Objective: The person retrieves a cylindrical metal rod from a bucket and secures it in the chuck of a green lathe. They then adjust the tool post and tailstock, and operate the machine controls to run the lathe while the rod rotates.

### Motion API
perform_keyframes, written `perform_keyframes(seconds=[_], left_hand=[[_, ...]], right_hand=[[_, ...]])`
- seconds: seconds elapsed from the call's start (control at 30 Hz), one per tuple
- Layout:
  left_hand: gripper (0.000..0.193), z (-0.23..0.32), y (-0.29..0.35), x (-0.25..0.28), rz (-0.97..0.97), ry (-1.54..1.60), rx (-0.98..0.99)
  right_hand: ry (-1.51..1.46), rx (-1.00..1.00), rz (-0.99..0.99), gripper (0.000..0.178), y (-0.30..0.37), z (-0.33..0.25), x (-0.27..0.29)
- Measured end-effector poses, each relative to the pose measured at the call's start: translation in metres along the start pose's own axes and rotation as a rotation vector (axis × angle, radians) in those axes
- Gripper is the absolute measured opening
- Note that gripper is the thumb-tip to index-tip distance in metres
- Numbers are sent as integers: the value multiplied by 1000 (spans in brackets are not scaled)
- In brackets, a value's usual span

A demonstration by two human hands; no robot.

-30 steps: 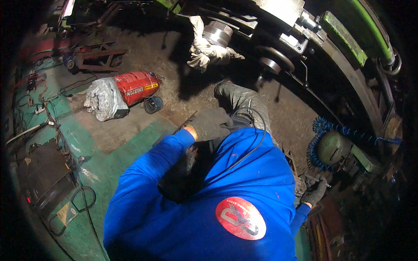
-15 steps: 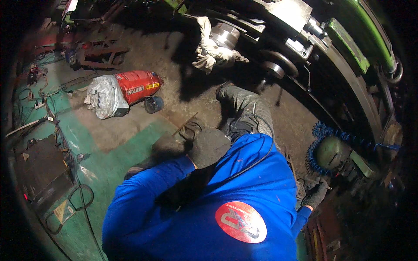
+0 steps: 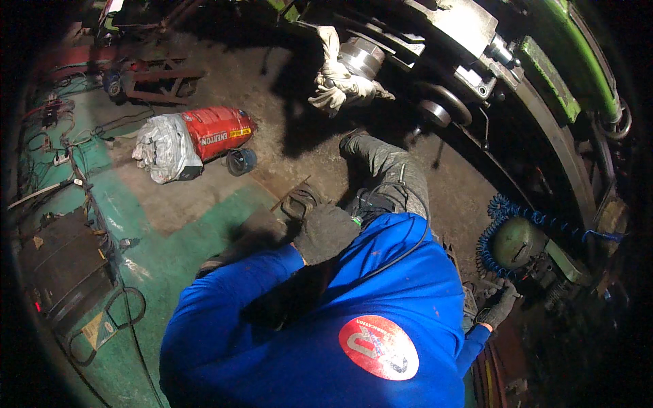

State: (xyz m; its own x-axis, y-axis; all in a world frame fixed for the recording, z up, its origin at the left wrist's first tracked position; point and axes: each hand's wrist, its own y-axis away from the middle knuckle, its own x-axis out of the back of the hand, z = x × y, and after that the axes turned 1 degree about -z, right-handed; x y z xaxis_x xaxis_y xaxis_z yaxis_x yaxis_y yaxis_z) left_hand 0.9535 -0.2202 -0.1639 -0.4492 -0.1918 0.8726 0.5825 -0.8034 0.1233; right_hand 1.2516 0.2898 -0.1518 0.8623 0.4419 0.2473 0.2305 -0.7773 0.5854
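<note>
My left hand [image 3: 326,234], in a dark grey work glove, is held against the front of my waist with its fingers curled. A small bright green spot [image 3: 357,221] shows at its fingertips; what they hold there is hidden. A thin black cable [image 3: 398,257] loops from the waist across my blue shirt [image 3: 299,360]. Out to the right, my right hand [image 3: 498,307], gloved too, is closed round a short grey bar-like handle [image 3: 488,287]. Dim light hides where that handle leads.
Ahead stands a green-and-steel lathe-like machine [image 3: 544,75] with a handwheel [image 3: 445,102]; pale gloves [image 3: 337,85] hang on it. A red-and-silver sack [image 3: 218,129] and a blue can [image 3: 241,162] lie left. Cables [image 3: 126,299] cross the green floor. A coiled blue hose [image 3: 502,205] hangs right.
The view has shifted slightly. The green spot at my left fingertips has come into sight. My right hand stays at the handle, its wrist turned a little.
</note>
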Motion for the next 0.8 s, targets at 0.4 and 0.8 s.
perform_keyframes(seconds=[0.4,0.8], left_hand=[[11,7,-7,10,126,-4,7],[16,9,-6,6,-193,-43,184]], right_hand=[[165,33,-27,38,-14,21,29],[675,235,-1,32,-33,6,44]])
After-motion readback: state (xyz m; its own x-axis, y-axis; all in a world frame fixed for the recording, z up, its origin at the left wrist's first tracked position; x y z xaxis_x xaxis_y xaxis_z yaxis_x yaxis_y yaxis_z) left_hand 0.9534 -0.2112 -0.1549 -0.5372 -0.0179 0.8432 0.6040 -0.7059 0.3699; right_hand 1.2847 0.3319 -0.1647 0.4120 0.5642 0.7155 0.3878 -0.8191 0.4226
